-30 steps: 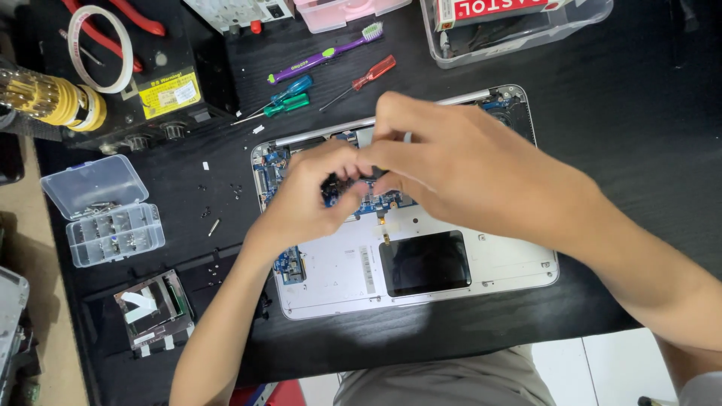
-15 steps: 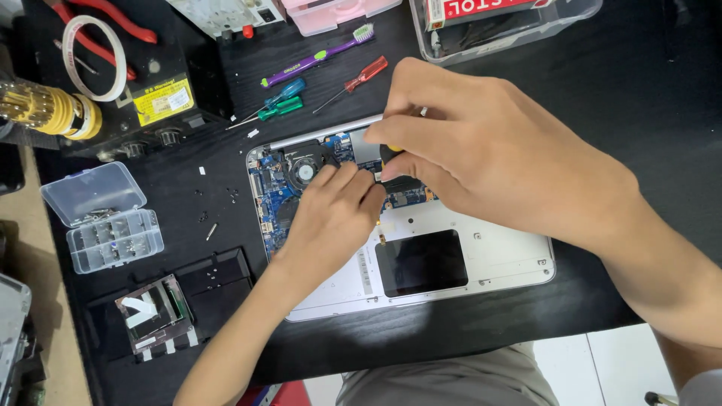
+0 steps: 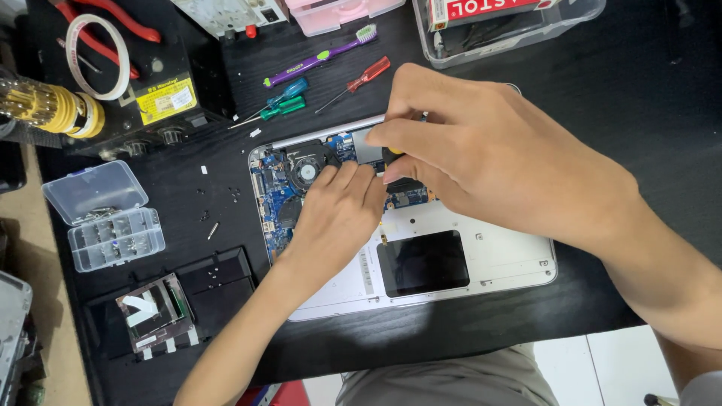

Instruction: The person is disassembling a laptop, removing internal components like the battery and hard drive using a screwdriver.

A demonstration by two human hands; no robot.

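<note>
A: Item one, laptop [image 3: 481, 259]?
B: Opened, silver, lying on the black mat [image 3: 617, 113] in front of the person. Blue board [image 3: 277, 203] and round fan [image 3: 304, 171] exposed at its left end; dark pad [image 3: 423, 263] toward the near edge. Against the earlier frames it sits slightly further right in view.

A: Item two, left hand [image 3: 335, 214]?
B: Palm down on the board, fingers together, tips by the fan. Nothing gripped that I can see; it presses flat. A second ago it was pinching at the middle of the board alongside the other hand; since then it has flattened.

A: Item three, right hand [image 3: 481, 162]?
B: Clenched around a black-and-yellow tool [image 3: 395, 154], only part of which shows, held over the board's upper edge. It has moved up from the centre.

A: Surroundings?
B: Unchanged. Clear screw box [image 3: 105, 214] to the left, green screwdriver [image 3: 274, 110], red screwdriver [image 3: 357, 81], purple toothbrush [image 3: 320, 56], tape roll [image 3: 94, 56].
</note>
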